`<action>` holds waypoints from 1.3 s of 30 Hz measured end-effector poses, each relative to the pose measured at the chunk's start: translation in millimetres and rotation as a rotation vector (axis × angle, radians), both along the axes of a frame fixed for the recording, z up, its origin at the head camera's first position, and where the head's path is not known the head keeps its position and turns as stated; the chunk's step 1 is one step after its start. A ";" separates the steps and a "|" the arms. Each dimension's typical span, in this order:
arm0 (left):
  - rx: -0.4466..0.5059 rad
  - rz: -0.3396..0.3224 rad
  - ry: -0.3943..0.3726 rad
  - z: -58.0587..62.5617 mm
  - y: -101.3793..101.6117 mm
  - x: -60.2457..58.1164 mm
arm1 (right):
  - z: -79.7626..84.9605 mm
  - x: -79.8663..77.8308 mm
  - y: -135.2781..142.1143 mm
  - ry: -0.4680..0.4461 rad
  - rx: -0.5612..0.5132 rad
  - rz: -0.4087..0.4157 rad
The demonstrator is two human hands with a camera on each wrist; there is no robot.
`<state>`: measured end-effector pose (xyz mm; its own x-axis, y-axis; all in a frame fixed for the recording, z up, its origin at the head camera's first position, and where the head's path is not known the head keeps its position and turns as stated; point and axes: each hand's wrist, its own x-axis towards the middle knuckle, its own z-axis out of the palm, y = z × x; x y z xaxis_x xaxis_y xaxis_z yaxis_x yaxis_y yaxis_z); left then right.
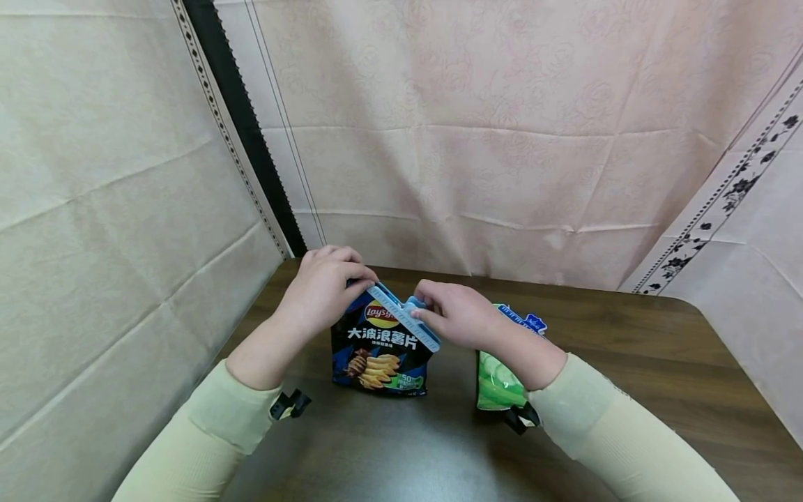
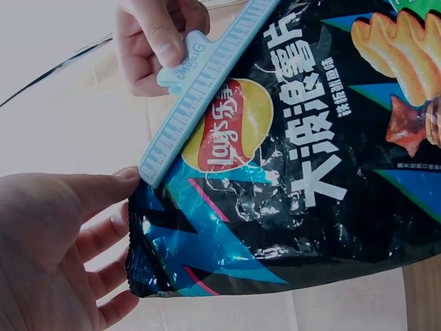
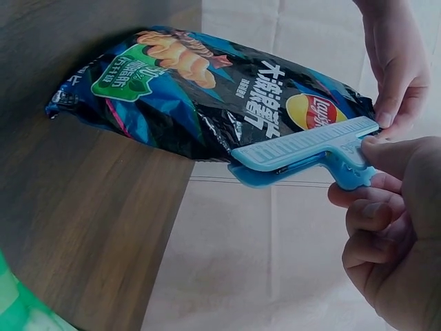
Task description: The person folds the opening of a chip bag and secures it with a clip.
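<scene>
A dark Lay's chip bag stands on the table, its printed front toward me. A light-blue bag clip lies slantwise across its top right part. My left hand pinches the bag's top left corner; in the left wrist view the thumb sits right at the clip's end, with the other fingers behind the bag. The right hand pinches the clip's handles between thumb and curled fingers. Seen from the right wrist, the clip has its bars around the bag's upper edge, slightly parted at the near end.
A green bag with a blue clip on top stands to the right, partly behind the right forearm. The brown wooden table reaches back to pale hanging cloths.
</scene>
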<state>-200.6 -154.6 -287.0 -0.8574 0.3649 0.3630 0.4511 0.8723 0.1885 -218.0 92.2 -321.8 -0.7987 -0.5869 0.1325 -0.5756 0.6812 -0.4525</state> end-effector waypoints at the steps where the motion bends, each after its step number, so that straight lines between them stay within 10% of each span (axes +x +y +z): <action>1: -0.001 0.001 -0.002 0.2 0.0 0.0 | -0.1 -0.1 0.3 0.000 0.001 0.000; 39: 0.043 0.013 -0.024 -5.2 0.3 -3.5 | -15.0 4.2 7.8 -0.091 -0.029 -0.060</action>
<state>-204.1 -154.3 -292.2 -0.8706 0.3384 0.3571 0.4347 0.8690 0.2364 -213.8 100.0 -336.9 -0.8420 -0.5344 0.0738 -0.4895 0.6993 -0.5209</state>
